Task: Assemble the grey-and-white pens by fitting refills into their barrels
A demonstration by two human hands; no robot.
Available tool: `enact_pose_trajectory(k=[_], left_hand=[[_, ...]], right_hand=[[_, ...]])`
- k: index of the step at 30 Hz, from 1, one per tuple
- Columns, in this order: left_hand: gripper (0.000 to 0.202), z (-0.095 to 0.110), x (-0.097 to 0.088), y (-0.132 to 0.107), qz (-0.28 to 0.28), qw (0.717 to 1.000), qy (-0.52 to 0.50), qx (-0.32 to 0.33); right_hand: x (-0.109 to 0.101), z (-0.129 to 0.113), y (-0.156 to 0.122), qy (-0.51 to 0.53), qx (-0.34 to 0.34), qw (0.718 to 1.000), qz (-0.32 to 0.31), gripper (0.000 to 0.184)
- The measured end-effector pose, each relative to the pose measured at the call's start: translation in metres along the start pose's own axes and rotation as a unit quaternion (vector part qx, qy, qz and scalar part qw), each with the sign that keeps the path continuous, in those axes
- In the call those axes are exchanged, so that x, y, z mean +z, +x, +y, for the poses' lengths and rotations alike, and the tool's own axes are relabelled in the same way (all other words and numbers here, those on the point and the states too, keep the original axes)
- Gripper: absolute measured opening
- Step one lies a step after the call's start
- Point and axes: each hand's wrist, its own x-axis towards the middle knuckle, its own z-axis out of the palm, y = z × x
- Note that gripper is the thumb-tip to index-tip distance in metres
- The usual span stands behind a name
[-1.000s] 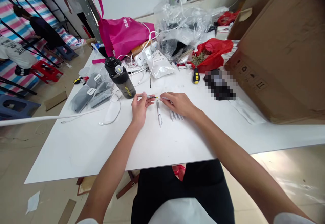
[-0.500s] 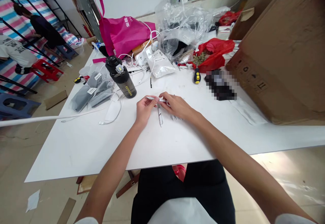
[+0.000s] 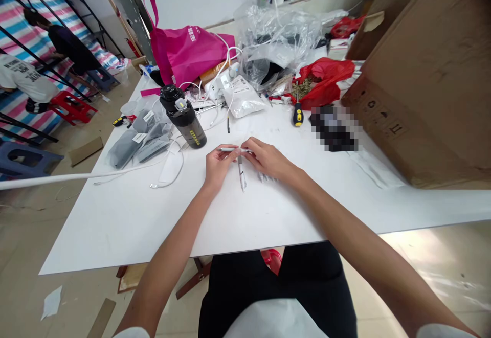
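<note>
Two hands meet over the middle of the white table (image 3: 153,225) in the head camera's view. The left hand (image 3: 217,166) pinches one end of a thin pen piece (image 3: 232,149), thumb and fingertips closed on it. The right hand (image 3: 268,160) pinches the other end the same way. The piece lies sideways, just above the table (I cannot tell if it touches).

This looks like the fitting-together step. The next move calls for a straight, gentle push, so nothing bends.

Both arms reach forward, wrists low, palms turned down. A whole pen (image 3: 241,173) lies between the hands, small pieces (image 3: 266,177) sit by the right hand, and a dark bottle (image 3: 184,116) stands near on the left.
</note>
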Motion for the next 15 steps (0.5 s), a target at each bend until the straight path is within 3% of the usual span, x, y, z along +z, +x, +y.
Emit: enact_pose_trajectory(k=[3,15], left_hand=[[0.031,0.0024,-0.0003,-0.0003,0.004,1.000,-0.003,-0.002],[0.032,0.0038,0.0001,-0.0007,0.011,1.000,-0.022,-0.016]], right_hand=[[-0.0017,0.0001,0.0004,-0.013,-0.006,1.000,-0.001,0.028],[0.0004,0.0048,0.0003,0.016,0.022,1.000,-0.006,0.027]])
